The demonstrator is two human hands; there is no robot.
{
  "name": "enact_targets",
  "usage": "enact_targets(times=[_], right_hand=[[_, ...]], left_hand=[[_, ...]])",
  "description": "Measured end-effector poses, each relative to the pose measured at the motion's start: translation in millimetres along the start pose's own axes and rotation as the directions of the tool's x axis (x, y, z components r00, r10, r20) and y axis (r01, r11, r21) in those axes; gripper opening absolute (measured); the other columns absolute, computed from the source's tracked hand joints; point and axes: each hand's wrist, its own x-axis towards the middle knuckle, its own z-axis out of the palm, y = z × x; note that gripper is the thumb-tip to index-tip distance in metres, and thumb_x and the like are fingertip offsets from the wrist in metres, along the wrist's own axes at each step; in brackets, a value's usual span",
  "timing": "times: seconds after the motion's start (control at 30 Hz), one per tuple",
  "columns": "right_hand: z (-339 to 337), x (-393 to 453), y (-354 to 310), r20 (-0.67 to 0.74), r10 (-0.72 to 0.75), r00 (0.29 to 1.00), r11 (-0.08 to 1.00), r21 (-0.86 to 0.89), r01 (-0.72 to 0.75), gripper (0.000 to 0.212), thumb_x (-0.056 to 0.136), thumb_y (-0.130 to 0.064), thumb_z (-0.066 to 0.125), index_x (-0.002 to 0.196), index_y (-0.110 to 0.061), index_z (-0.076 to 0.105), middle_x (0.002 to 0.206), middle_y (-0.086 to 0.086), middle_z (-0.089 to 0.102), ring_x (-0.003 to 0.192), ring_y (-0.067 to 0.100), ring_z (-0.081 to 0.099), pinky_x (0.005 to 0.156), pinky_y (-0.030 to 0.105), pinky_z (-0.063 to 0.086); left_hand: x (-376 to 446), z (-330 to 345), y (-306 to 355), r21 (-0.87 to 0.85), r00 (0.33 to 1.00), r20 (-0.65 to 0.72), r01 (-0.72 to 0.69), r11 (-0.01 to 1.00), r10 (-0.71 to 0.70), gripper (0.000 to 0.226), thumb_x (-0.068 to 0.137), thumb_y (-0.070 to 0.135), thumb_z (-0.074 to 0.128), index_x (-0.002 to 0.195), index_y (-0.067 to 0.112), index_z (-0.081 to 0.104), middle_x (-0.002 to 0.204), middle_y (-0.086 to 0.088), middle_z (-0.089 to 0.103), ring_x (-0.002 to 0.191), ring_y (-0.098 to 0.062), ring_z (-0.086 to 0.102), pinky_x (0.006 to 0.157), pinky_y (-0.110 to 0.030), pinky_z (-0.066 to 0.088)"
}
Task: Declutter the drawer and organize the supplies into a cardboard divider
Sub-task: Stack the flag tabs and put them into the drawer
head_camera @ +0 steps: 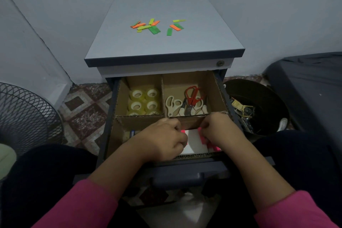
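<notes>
reaching into the open grey metal drawer (194, 167), both forearms in pink sleeves extended forward. left hand (162, 139) and right hand (220, 129) had fingers curled, pinching bright pink sticky strips (203, 138) over a white pad (195, 141) in the near compartment of the brown cardboard divider (192, 123). clear tape rolls (144, 101) and scissors (187, 103) occupied the far compartments.

Both hands crowd the cardboard divider's (140, 119) near compartment.

walls (259, 5): pale grey | floor (83, 109): patterned tile | fan grille (24, 116): left | dark bin (259, 98): right
</notes>
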Motion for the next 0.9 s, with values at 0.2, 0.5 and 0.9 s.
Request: enact_targets(times=[0.2,0.5,0.9], right_hand=[[2,6,-3,0.029,0.013,0.999,1.0,-0.024,-0.012,0.015,0.085,-0.006,0.059,0.094,-0.005,0.071,0.092,0.014,0.071,0.083,0.028,0.069,0.077,0.038,0.058],[-1,3,2,0.01,-0.086,0.996,0.967,-0.239,0.086,0.027,0.091,-0.023,0.058,0.117,-0.023,0.066,0.114,0.005,0.063,0.101,0.023,0.062,0.088,0.035,0.053],[9,0,12,-0.09,-0.208,0.974,0.934,-0.313,0.17,0.024,0.092,-0.022,0.055,0.108,-0.036,0.068,0.102,-0.002,0.064,0.085,0.02,0.065,0.068,0.027,0.049]], left_hand=[[0,0,2,0.021,1.0,0.02,0.005,1.0,-0.005,0.03,0.094,0.034,0.039,0.115,0.033,0.06,0.118,0.002,0.041,0.111,-0.018,0.038,0.099,-0.033,0.034],[1,1,2,0.046,1.0,0.004,-0.004,0.999,0.004,0.03,0.095,0.036,0.037,0.115,0.033,0.06,0.117,0.002,0.043,0.11,-0.019,0.038,0.099,-0.033,0.032],[0,1,3,0.042,1.0,-0.006,-0.004,0.999,0.005,0.03,0.096,0.035,0.037,0.113,0.032,0.061,0.115,0.001,0.044,0.109,-0.019,0.039,0.1,-0.034,0.034]])
